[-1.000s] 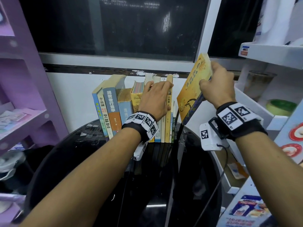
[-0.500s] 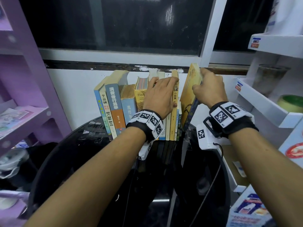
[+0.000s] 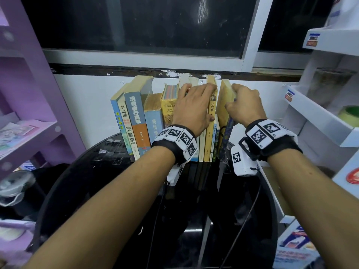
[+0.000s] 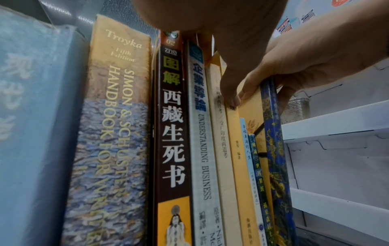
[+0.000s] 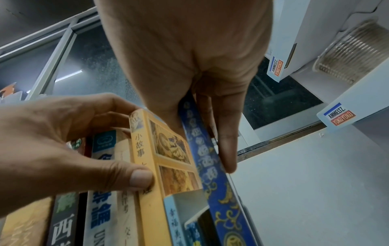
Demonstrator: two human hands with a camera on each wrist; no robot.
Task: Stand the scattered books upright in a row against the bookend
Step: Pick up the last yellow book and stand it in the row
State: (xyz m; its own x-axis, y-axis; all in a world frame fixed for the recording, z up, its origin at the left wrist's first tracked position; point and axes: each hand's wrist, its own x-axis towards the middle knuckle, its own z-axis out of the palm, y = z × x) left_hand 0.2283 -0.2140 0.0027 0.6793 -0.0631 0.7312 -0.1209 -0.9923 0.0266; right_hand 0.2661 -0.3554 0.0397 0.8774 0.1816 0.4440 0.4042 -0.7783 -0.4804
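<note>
A row of books (image 3: 136,117) stands upright on the round black table (image 3: 81,175), spines facing me. My left hand (image 3: 194,105) grips the middle of the row, fingers curled over the tops and thumb on the yellow-spined book (image 3: 211,113) (image 5: 145,158). My right hand (image 3: 244,105) grips a blue-spined book (image 3: 229,131) (image 4: 273,149) (image 5: 210,166) with a yellow cover near its top. That book stands almost upright at the right end, touching the row. I cannot make out a bookend.
A white wall and a dark window (image 3: 136,26) are right behind the books. A purple shelf unit (image 3: 29,113) stands on the left. White shelves (image 3: 320,117) with a tape roll (image 3: 349,113) and stacked cups (image 5: 347,55) are close on the right.
My right hand has brought the blue-spined book down from a raised, tilted pose to stand against the right end of the row. My left hand has stayed on the row.
</note>
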